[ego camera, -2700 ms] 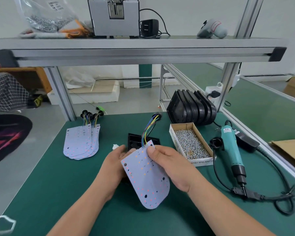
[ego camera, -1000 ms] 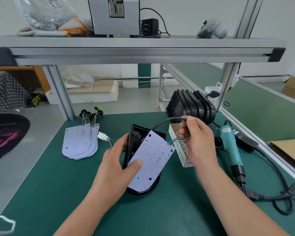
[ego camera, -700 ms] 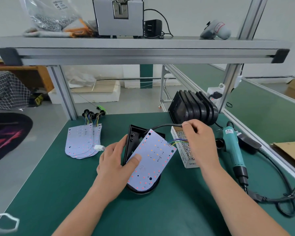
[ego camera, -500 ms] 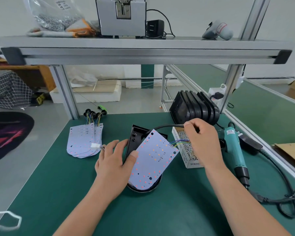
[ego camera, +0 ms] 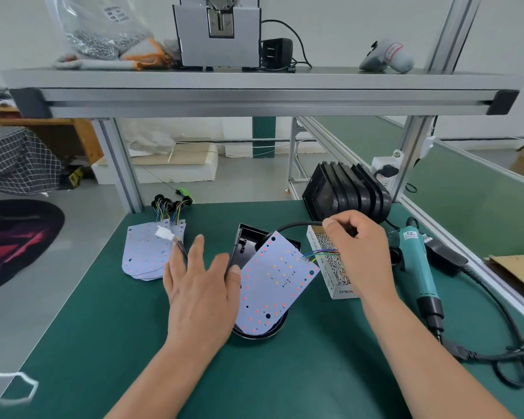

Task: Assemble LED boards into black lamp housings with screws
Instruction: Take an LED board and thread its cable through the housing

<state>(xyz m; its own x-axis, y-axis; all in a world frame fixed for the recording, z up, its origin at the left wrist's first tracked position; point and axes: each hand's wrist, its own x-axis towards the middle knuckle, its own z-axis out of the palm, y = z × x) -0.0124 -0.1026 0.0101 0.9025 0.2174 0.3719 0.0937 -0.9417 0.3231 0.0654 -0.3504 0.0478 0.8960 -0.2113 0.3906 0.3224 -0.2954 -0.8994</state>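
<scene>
A moment ago both hands held the LED board (ego camera: 276,282) up in the air. Now it lies slanted on the black housing (ego camera: 245,243), which lay flat further back and is now tipped up. The right hand (ego camera: 360,252) has let go of the board and moved back. It now pinches the black cable (ego camera: 297,226) above the box of screws (ego camera: 336,276). The left hand (ego camera: 200,285) was wrapped round the housing's side. Now its fingers are straight and spread, with just the thumb at the board's edge. The white plug (ego camera: 164,234) has slid left, over the pile of boards (ego camera: 142,255).
</scene>
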